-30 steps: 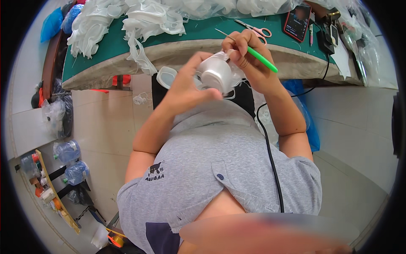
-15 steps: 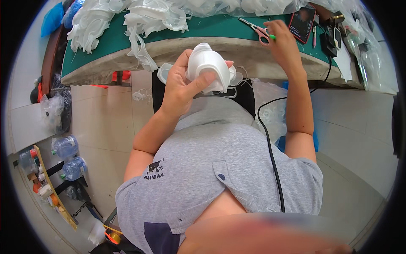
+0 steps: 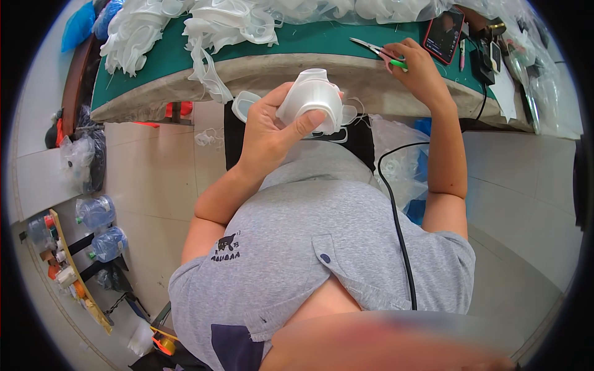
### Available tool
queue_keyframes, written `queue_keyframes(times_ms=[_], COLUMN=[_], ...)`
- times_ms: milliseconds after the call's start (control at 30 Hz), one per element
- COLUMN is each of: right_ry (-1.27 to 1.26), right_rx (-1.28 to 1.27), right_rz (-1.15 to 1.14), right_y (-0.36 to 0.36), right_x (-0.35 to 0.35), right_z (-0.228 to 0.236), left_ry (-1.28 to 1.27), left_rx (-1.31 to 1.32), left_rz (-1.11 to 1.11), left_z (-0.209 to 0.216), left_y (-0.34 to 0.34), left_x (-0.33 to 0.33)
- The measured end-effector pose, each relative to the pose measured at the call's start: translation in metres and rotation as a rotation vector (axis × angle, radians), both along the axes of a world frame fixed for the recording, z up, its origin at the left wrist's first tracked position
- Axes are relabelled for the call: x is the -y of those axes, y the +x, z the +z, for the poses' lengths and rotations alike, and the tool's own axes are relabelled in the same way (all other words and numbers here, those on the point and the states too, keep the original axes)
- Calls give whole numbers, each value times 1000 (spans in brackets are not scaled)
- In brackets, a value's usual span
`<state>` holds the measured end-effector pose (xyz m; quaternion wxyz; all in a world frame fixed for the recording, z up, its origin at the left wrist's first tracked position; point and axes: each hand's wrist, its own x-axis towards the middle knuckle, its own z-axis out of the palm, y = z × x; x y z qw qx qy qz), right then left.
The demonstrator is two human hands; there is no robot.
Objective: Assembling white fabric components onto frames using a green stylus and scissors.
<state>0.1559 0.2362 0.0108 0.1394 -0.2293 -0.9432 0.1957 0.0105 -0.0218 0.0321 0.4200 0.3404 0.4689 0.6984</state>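
Note:
A white cup-shaped face mask point(image 3: 312, 102) is in my left hand point(image 3: 269, 133), held over my lap just in front of the table edge. The thumb presses on its near rim, and the other fingers wrap behind it, mostly hidden. My right hand point(image 3: 421, 71) is over the table at the right, closed on the pink handles of a pair of scissors point(image 3: 371, 46). The blades point to the far left. A small bright green piece point(image 3: 399, 63) sticks out by the fingers; I cannot tell what it belongs to.
Piles of white masks point(image 3: 232, 25) lie on the green table top point(image 3: 297, 52), some hanging over its front edge. A phone point(image 3: 443, 36) lies at the far right, with a black charger point(image 3: 482, 67) beside it. A black cable point(image 3: 396, 210) runs down over my shirt.
My right hand has closed round the scissors' handles and drawn them slightly nearer. In my left hand the mask has turned and moved a little lower.

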Motion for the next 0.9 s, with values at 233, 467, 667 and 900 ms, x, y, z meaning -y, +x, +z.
queue_keyframes(times_ms=[233, 467, 667, 900], right_ry=[-464, -572, -558, -550], right_rx=[-196, -298, -297, -353], right_rz=[63, 273, 318, 272], right_y=[9, 27, 24, 22], right_x=[42, 84, 88, 91], right_z=[30, 29, 28, 17], left_ry=[-29, -3, 14, 18], left_rx=[-56, -85, -71, -48], left_rz=[32, 71, 106, 123], left_z=[-3, -4, -5, -4], left_y=[-1, 0, 1, 1], left_x=[3, 2, 3, 4])
